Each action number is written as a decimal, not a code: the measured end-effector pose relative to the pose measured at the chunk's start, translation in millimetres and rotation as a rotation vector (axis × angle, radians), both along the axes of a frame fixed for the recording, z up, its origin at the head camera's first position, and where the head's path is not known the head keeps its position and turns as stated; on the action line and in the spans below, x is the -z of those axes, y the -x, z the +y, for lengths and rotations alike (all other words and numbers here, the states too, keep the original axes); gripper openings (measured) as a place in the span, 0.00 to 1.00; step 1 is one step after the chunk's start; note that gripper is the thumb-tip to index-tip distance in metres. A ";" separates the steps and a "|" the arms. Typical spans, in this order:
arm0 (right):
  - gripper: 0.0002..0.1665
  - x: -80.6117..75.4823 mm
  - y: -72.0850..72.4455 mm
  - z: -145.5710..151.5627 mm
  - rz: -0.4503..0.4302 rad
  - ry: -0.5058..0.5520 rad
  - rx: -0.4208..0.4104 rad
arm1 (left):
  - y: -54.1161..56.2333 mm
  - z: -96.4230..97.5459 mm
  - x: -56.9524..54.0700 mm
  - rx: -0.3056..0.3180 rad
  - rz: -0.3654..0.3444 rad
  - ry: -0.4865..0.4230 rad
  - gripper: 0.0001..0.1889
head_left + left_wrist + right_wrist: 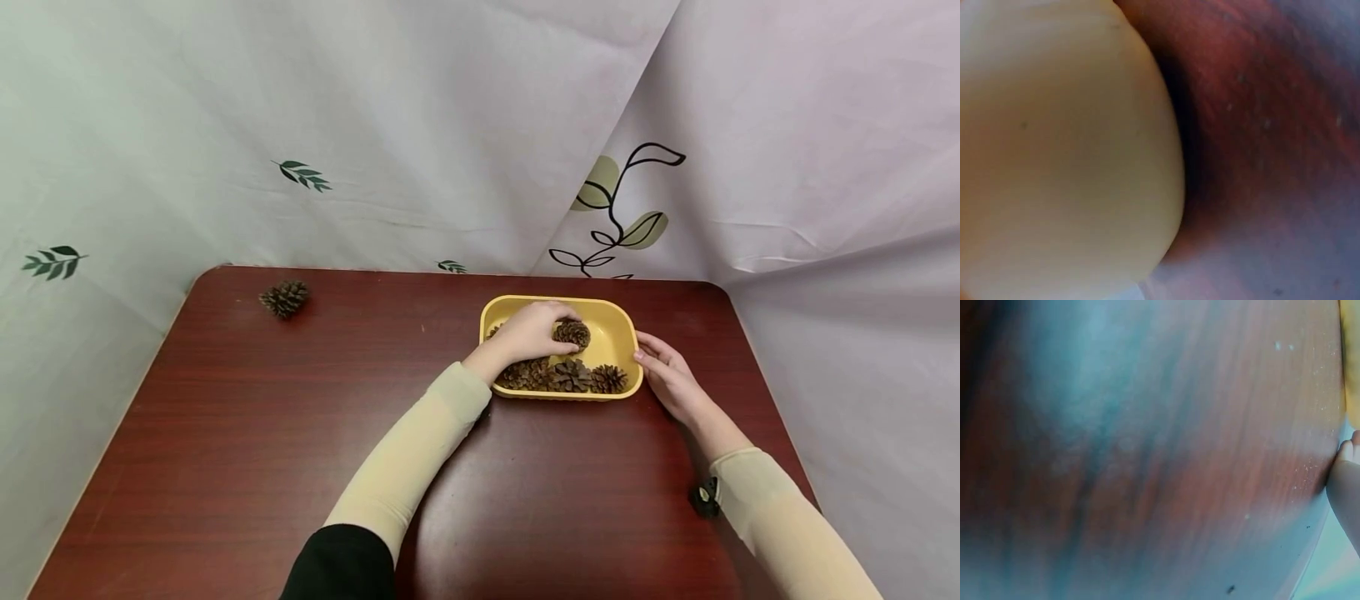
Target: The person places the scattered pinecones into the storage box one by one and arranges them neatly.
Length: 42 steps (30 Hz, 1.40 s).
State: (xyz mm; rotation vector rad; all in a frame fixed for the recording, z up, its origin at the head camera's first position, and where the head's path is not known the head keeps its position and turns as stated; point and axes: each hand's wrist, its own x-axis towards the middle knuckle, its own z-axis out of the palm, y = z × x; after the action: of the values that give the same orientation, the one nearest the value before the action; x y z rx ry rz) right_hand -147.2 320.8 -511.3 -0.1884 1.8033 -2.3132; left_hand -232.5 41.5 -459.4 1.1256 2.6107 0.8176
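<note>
A yellow plastic basin (pixel 611 321) sits toward the back right of the table, with several brown pine cones (pixel 572 376) along its near side. Inside it, my left hand (pixel 534 332) grips one pine cone (pixel 573 334) between thumb and fingers, partly covering the cones at the left end. At the basin's right end my right hand (pixel 670 377) holds the rim, its thumb on the edge and the fingers along the outer wall. The right wrist view catches only a bit of that hand (pixel 1346 481) beside the yellow wall (pixel 1352 356).
One more pine cone (pixel 284 298) lies by itself at the back left of the dark red wooden table (pixel 262 433). White cloth (pixel 420 125) with leaf prints hangs behind the table. Mostly a pale sleeve (pixel 1066 150) fills the blurred left wrist view.
</note>
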 end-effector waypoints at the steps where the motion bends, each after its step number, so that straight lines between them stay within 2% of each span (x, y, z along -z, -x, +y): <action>1: 0.23 -0.8 -0.3 -0.5 -0.001 0.003 0.003 | -0.3 0.1 0.6 -0.002 -0.005 0.008 0.28; 7: 0.26 -4.8 -2.2 -3.1 -0.004 0.015 0.024 | -0.1 0.5 4.8 -0.004 0.021 0.064 0.29; 14: 0.27 -4.7 -3.6 -4.6 0.001 -0.018 0.022 | -0.4 -0.3 5.9 -0.003 0.040 0.120 0.29; 30: 0.28 1.1 -2.9 -2.3 -0.001 0.010 0.027 | 4.4 -1.4 4.6 0.020 -0.002 0.121 0.28; 42: 0.28 1.8 -3.9 -3.3 -0.002 0.014 0.033 | 8.1 -4.6 6.7 0.005 -0.043 0.102 0.28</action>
State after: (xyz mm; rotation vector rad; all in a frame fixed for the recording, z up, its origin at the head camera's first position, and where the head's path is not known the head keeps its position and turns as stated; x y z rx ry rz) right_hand -143.3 317.5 -513.1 -0.1594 1.8028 -2.3478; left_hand -240.6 37.0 -466.1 1.0746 2.5814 0.6905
